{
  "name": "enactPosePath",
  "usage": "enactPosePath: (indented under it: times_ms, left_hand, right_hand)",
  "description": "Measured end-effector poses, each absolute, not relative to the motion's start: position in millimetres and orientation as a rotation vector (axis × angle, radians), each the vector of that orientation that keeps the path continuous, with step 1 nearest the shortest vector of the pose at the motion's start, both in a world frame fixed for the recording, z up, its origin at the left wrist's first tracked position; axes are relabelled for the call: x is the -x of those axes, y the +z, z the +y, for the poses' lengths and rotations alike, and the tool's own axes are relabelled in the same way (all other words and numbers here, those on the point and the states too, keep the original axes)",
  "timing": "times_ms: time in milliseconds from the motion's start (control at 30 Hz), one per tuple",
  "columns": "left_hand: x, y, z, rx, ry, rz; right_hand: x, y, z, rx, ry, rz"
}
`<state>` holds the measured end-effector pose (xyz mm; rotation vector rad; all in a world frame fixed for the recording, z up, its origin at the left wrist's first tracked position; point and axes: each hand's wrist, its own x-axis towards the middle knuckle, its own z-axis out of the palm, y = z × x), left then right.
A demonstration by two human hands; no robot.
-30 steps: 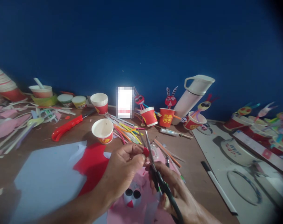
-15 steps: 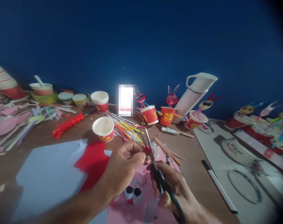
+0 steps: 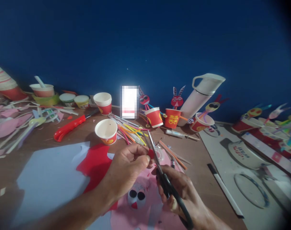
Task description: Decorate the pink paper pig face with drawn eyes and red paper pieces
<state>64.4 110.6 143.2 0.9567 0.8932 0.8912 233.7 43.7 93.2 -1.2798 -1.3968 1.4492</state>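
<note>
Between the thumb and fingers of my left hand (image 3: 131, 166) is a small red piece of paper (image 3: 150, 153). My right hand (image 3: 181, 188) is wrapped round the black handles of a pair of scissors (image 3: 168, 182). Their blades point up and away from me, slightly apart at the tips, right beside the red piece. Below my hands a white paper face (image 3: 136, 195) with black eyes and a red beak lies on pink paper (image 3: 126, 217). Red paper (image 3: 97, 163) and a white sheet (image 3: 54, 172) lie to the left, the red one partly hidden by my left arm.
Behind my hands are a paper cup (image 3: 106, 131), coloured sticks (image 3: 133, 135) and a red-handled cutter (image 3: 70, 127). Decorated cups (image 3: 172, 118) and a leaning white thermos (image 3: 199, 95) stand by the blue wall. A visor (image 3: 246, 155) and a black-and-white marker (image 3: 225, 191) lie at right.
The scissor blades have drawn slightly closer together beside the red piece. My right hand has shifted very slightly; my left hand stays nearly in place.
</note>
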Motion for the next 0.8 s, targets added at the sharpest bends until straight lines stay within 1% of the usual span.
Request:
enactPosePath:
  times_ms: [433,800]
  left_hand:
    - [-63.8,147.9,114.3,-0.874,0.847,0.937]
    - [-60.5,147.9,117.2,-0.947,0.804,0.916]
  right_hand:
    - [-236.1,95.6,45.8,1.23,1.513,-1.36]
    - [-240.5,99.8,45.3,1.211,1.57,-1.304]
